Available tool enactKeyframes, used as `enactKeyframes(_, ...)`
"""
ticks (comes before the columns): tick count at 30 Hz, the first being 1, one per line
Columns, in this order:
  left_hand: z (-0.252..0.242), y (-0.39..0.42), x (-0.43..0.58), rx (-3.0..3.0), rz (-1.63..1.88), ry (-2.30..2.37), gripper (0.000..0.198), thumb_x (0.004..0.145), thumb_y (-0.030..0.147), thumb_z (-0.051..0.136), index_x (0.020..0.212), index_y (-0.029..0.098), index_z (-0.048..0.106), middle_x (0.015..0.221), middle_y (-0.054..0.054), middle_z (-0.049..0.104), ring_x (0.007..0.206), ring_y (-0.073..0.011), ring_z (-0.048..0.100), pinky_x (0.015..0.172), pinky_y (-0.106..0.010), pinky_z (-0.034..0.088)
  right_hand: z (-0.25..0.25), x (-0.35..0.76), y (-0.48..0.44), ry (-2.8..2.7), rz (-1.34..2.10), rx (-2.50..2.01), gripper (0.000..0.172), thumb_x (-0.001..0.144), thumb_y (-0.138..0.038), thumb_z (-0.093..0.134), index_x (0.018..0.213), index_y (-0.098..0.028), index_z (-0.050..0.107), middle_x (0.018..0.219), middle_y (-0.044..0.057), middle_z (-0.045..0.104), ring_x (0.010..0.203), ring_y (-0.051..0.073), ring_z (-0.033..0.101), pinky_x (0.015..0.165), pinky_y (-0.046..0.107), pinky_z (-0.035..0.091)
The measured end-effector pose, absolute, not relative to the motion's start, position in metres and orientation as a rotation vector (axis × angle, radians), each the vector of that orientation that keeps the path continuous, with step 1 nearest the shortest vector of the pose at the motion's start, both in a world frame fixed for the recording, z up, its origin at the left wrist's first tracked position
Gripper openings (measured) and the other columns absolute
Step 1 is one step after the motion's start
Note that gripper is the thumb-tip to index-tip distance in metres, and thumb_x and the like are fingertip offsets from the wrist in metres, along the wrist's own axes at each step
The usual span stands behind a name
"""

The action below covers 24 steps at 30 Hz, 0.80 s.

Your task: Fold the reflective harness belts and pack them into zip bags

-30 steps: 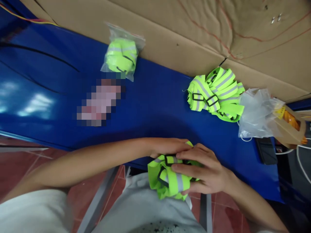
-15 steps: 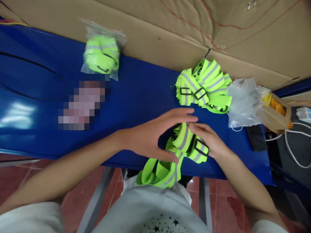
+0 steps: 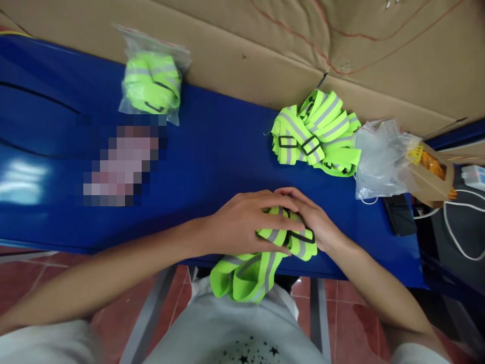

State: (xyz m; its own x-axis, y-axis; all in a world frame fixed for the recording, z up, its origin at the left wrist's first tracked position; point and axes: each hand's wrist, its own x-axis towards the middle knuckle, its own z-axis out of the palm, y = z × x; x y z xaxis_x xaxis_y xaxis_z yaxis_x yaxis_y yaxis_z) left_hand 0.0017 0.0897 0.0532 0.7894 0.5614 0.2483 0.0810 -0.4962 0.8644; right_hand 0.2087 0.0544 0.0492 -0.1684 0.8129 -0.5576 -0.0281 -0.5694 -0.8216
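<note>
Near the table's front edge, both my hands are on a neon-yellow reflective strap [image 3: 270, 270] with a grey stripe and black buckles. My left hand [image 3: 242, 222] lies over the folded part from the left, its fingers wrapped across it. From the right, my right hand [image 3: 316, 220] grips the same bundle, its fingertips partly hidden behind the left hand and the strap. A black buckle shows between the hands. The loose loops of the strap hang down over the table edge toward my shirt.
A heap of similar straps [image 3: 318, 134] lies at the back right, beside clear plastic bags [image 3: 379, 162] and a cardboard box [image 3: 432, 177]. A bagged strap [image 3: 151, 83] stands at the back left, above a pixelated patch. A black phone-like object [image 3: 399, 215] lies at the right of the blue table [image 3: 212, 141].
My left hand has closed from an open curve down onto the folded strap. My right hand has shifted slightly left, and its fingers now meet the left hand's.
</note>
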Motion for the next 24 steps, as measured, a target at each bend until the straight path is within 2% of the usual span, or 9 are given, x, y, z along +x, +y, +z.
enactKeyframes(3, 0.050, 0.094, 0.005, 1.739, 0.673, 0.736, 0.024, 0.086, 0.044, 0.079, 0.102, 0.026, 0.084, 0.106, -0.006, 0.080, 0.096, -0.0217, 0.075, 0.091, -0.031, 0.060, 0.049, 0.222, 0.058, -1.021, 1.702, -1.559, 0.056, 0.099, -0.070, 0.044, 0.125, -0.025, 0.064, 0.107, 0.006, 0.074, 0.085, 0.020, 0.073, 0.071, 0.031, 0.060)
enactKeyframes(7, 0.047, 0.105, 0.005, 1.207, 0.559, 1.021, 0.039, 0.081, 0.057, 0.079, 0.088, 0.018, 0.080, 0.065, -0.001, 0.069, 0.051, -0.0130, 0.059, 0.042, -0.021, 0.047, 0.047, 0.235, 0.058, -1.535, 1.118, -1.393, 0.069, 0.096, -0.079, 0.037, 0.141, -0.029, 0.055, 0.139, 0.010, 0.063, 0.119, 0.029, 0.068, 0.100, 0.044, 0.058)
enactKeyframes(10, 0.048, 0.110, 0.004, 0.998, 0.460, 0.984, 0.046, 0.077, 0.062, 0.079, 0.083, 0.016, 0.077, 0.056, 0.001, 0.060, 0.041, -0.0106, 0.050, 0.031, -0.020, 0.037, 0.046, 0.232, 0.053, -2.049, 0.675, -1.188, 0.076, 0.089, -0.064, 0.069, 0.155, -0.036, 0.042, 0.159, 0.010, 0.046, 0.142, 0.037, 0.052, 0.116, 0.055, 0.047)
enactKeyframes(13, 0.050, 0.111, 0.001, 0.918, 0.400, 0.909, 0.062, 0.087, 0.076, 0.060, 0.097, 0.016, 0.077, 0.055, 0.002, 0.055, 0.036, -0.0087, 0.043, 0.029, -0.019, 0.031, 0.047, 0.227, 0.048, -2.265, 0.476, -1.061, 0.066, 0.087, -0.036, 0.081, 0.147, -0.039, 0.053, 0.149, 0.008, 0.056, 0.139, 0.036, 0.055, 0.113, 0.054, 0.049)
enactKeyframes(15, 0.051, 0.111, -0.002, 0.923, 0.379, 0.834, 0.080, 0.092, 0.084, 0.036, 0.127, 0.020, 0.070, 0.063, 0.000, 0.061, 0.037, -0.0092, 0.045, 0.031, -0.019, 0.032, 0.048, 0.229, 0.047, -2.114, 0.552, -1.136, 0.054, 0.085, -0.032, 0.082, 0.135, -0.036, 0.062, 0.133, 0.007, 0.067, 0.123, 0.033, 0.065, 0.102, 0.051, 0.057)
enactKeyframes(17, 0.051, 0.111, -0.006, 1.058, 0.437, 0.735, 0.087, 0.091, 0.087, 0.032, 0.152, 0.028, 0.051, 0.087, -0.004, 0.072, 0.050, -0.0120, 0.059, 0.039, -0.020, 0.042, 0.049, 0.232, 0.049, -1.802, 0.753, -1.326, 0.038, 0.086, -0.039, 0.081, 0.121, -0.032, 0.067, 0.106, 0.005, 0.074, 0.094, 0.027, 0.072, 0.080, 0.043, 0.061)
enactKeyframes(19, 0.051, 0.110, -0.009, 1.300, 0.531, 0.636, 0.090, 0.088, 0.082, 0.054, 0.161, 0.034, 0.036, 0.121, -0.009, 0.071, 0.080, -0.0190, 0.072, 0.059, -0.024, 0.056, 0.049, 0.236, 0.053, -1.465, 0.980, -1.468, 0.028, 0.088, -0.046, 0.078, 0.108, -0.028, 0.070, 0.084, 0.001, 0.071, 0.070, 0.020, 0.067, 0.061, 0.035, 0.057)
enactKeyframes(21, 0.048, 0.111, -0.010, 1.577, 0.633, 0.588, 0.096, 0.082, 0.067, 0.076, 0.161, 0.034, 0.034, 0.146, -0.011, 0.059, 0.114, -0.0277, 0.069, 0.087, -0.033, 0.061, 0.049, 0.237, 0.057, -1.213, 1.227, -1.512, 0.032, 0.088, -0.052, 0.077, 0.102, -0.025, 0.071, 0.074, 0.000, 0.068, 0.060, 0.016, 0.061, 0.053, 0.030, 0.052)
enactKeyframes(24, 0.041, 0.113, -0.009, 1.945, 0.818, 0.541, 0.096, 0.077, 0.049, 0.088, 0.159, 0.032, 0.040, 0.157, -0.013, 0.050, 0.143, -0.0358, 0.050, 0.119, -0.049, 0.044, 0.050, 0.231, 0.059, -0.986, 1.616, -1.472, 0.041, 0.083, -0.060, 0.078, 0.089, -0.021, 0.072, 0.061, 0.000, 0.062, 0.047, 0.013, 0.052, 0.039, 0.026, 0.042)
